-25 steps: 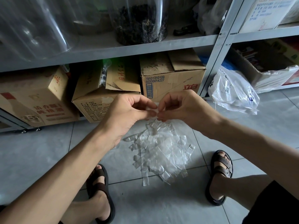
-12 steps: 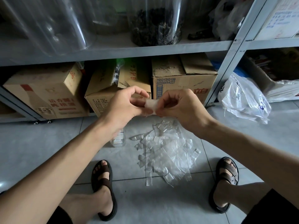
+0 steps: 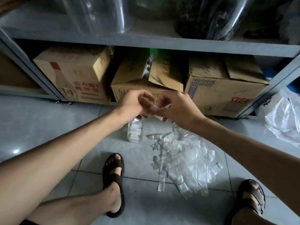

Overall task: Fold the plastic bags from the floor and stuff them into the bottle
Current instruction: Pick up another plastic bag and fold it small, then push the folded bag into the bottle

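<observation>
A heap of small clear plastic bags [image 3: 181,158] lies on the tiled floor between my feet. A clear plastic bottle [image 3: 135,131] stands upright on the floor just left of the heap, with folded bags visible inside; its top is hidden behind my hands. My left hand [image 3: 131,105] and my right hand [image 3: 177,107] meet above the bottle, both pinching one small folded plastic bag [image 3: 153,108] between the fingertips.
A grey metal shelf [image 3: 162,44] stands right behind my hands, with three cardboard boxes [image 3: 224,93] under it and big clear jars on top. A white plastic bag [image 3: 284,117] lies at the right. My sandalled feet [image 3: 114,184] flank the heap.
The view has swung left and down, so the bottle now shows under my hands. My hands keep working the small bag, now folded tighter and held lower, just over the bottle.
</observation>
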Available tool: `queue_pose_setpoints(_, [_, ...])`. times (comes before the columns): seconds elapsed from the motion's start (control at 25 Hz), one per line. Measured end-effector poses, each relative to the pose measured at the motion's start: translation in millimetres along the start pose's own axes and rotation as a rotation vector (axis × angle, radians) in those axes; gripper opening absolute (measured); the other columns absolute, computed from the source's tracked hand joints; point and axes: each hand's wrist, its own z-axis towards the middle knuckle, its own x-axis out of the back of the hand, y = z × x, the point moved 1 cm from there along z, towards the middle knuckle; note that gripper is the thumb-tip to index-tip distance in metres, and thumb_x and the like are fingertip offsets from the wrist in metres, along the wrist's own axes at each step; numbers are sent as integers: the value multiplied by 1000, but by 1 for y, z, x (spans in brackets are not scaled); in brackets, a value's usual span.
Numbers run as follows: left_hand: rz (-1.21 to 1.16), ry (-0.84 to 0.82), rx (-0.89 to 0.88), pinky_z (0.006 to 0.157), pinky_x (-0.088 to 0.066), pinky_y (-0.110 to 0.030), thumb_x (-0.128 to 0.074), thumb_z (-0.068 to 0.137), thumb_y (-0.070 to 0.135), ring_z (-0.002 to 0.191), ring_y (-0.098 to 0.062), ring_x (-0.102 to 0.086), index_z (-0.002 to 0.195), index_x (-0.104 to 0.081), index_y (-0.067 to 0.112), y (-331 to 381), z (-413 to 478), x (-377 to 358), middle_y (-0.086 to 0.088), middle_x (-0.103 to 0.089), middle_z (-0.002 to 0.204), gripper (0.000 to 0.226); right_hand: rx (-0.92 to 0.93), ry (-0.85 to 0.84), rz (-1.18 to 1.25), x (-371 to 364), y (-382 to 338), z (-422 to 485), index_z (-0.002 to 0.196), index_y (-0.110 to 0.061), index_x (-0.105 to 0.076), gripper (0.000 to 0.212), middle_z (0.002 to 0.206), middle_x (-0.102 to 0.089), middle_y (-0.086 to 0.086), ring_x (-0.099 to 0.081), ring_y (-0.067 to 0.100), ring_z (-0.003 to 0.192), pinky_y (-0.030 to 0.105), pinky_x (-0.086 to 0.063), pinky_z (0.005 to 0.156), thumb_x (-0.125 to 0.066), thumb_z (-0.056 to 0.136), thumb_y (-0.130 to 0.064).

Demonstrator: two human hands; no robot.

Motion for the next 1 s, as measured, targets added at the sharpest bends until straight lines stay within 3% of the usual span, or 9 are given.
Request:
queue_pose_setpoints(0.12, [-62, 14, 73, 51, -53, -23, -70, 78, -14, 81, -28, -73, 95, -66, 14, -47, 27, 9, -9, -74, 91, 33, -22, -54, -46, -42, 27, 37, 83, -16, -59, 23, 89, -70, 2, -69, 10, 60, 29, -60, 55, -79, 81, -6])
queue_pose_setpoints(0.2, [-45, 24, 99, 57, -56, -25, -71, 77, -15, 81, -26, -73, 92, -66, 15, -84, 48, 12, -5, -73, 86, 34, -62, -65, -16, -76, 49, 59, 91, -15, -62, 25, 87, -70, 1, -69, 12, 58, 31, -60, 56, -77, 79, 1])
queue_pose_setpoints(0.32, [-15, 25, 163, 69, -61, -36, -69, 76, -19, 72, -22, -72, 86, -68, 14, -140, 75, 11, -1, -71, 74, 35, -139, -49, 26, -126, 85, 82, 90, -12, -73, 20, 78, -72, -2, -68, 12, 52, 28, -58, 53, -75, 77, 3])
queue_pose_setpoints(0.44, [106, 13, 227, 61, -58, -32, -64, 78, -18, 67, -17, -70, 85, -70, 13, -198, 99, 12, -2, -71, 69, 32, -202, -15, 20, -178, 124, 92, 80, -14, -76, 17, 69, -72, -3, -65, 10, 57, 25, -52, 56, -70, 78, 1])
queue_pose_setpoints(0.52, [220, 93, 303, 63, -58, -29, -62, 79, -10, 72, -19, -71, 86, -71, 16, -233, 112, 15, -1, -74, 73, 29, -240, -17, 3, -209, 150, 88, 79, -12, -77, 19, 72, -73, -1, -63, 12, 61, 21, -45, 54, -64, 79, 2])
queue_pose_setpoints(0.68, [298, 166, 464, 83, -57, -32, -72, 83, 15, 92, -25, -70, 100, -70, 20, -286, 128, 11, -1, -74, 97, 18, -255, -57, 18, -259, 182, 79, 91, -1, -75, 25, 86, -75, 13, -69, 30, 75, 27, -51, 58, -53, 82, 7])
queue_pose_setpoints(0.76, [305, 156, 454, 86, -56, -33, -72, 88, 32, 95, -24, -69, 106, -69, 17, -298, 137, 2, -2, -72, 103, 24, -286, -46, 58, -276, 187, 80, 109, -5, -74, 35, 103, -75, 8, -70, 23, 89, 15, -49, 71, -53, 83, 8])
queue_pose_setpoints(0.88, [342, 167, 444, 81, -55, -33, -65, 91, 42, 93, -28, -67, 98, -66, 13, -302, 149, -12, -5, -70, 98, 30, -294, -62, 149, -294, 184, 82, 121, -5, -68, 49, 124, -68, 8, -64, 21, 112, 22, -47, 98, -54, 78, 13])
queue_pose_setpoints(1.0, [449, 175, 445, 73, -46, -29, -62, 93, 41, 95, -31, -65, 87, -58, 20, -304, 159, -20, -5, -66, 94, 22, -329, -138, 195, -303, 178, 84, 132, -2, -58, 62, 138, -58, 9, -52, 23, 129, 14, -35, 106, -48, 73, 15])
